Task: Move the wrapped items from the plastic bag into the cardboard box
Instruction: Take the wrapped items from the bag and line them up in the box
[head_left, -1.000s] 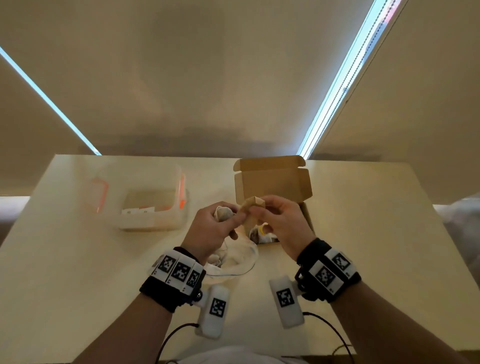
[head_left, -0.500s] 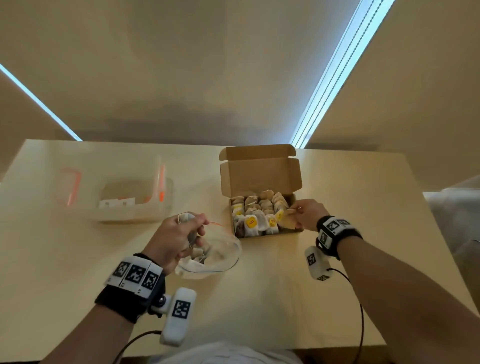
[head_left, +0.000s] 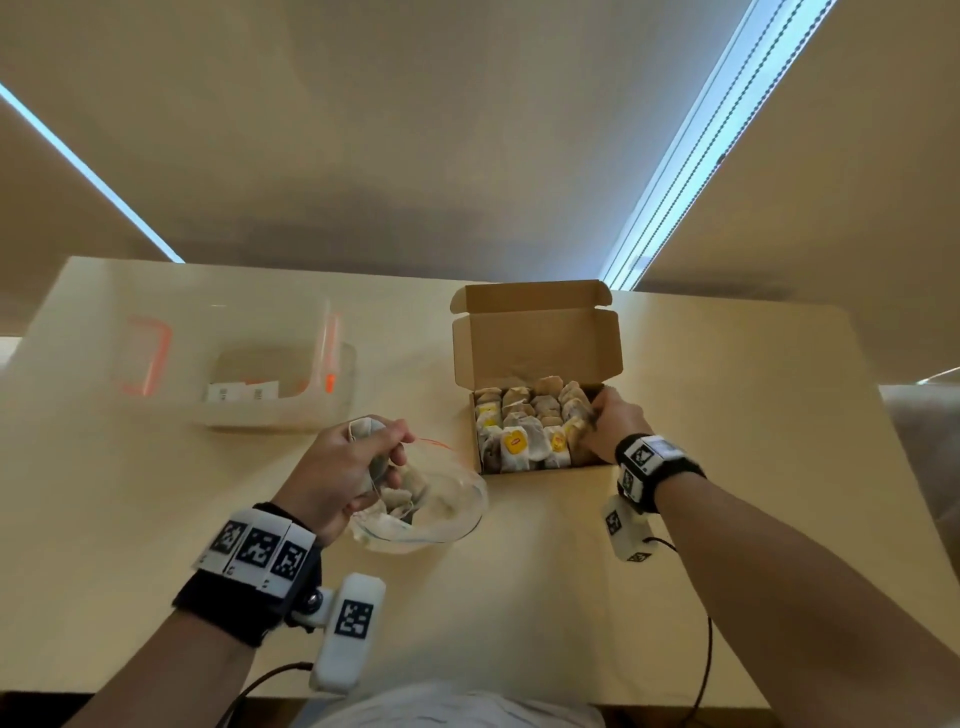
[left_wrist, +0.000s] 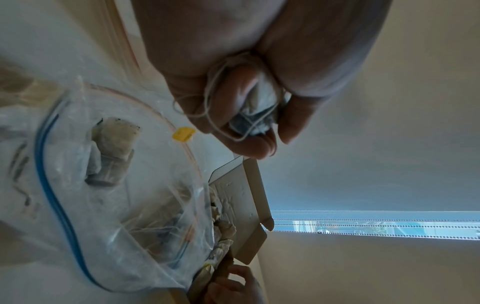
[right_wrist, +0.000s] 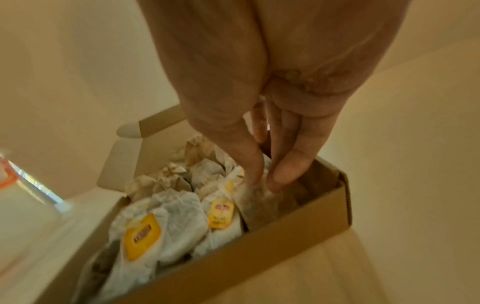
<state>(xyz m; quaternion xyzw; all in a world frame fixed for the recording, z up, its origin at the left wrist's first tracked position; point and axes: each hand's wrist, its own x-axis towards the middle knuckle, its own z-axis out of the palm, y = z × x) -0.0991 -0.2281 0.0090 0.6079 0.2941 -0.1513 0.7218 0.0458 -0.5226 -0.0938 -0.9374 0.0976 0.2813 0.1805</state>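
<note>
Two hands (head_left: 343, 467) (head_left: 610, 426), one cardboard box (head_left: 540, 364)

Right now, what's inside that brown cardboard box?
The cardboard box holds rows of wrapped tea bags, some with yellow tags. The right hand tucks one in at its right end. Anything beneath the top layer is covered.

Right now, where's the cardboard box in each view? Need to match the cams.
Head: box right of centre, lid up, right hand at its right end.
Left wrist: box lower centre, beyond the bag.
Right wrist: box fills the lower middle, fingers inside.
Shared landmark: the raised lid flap.
</note>
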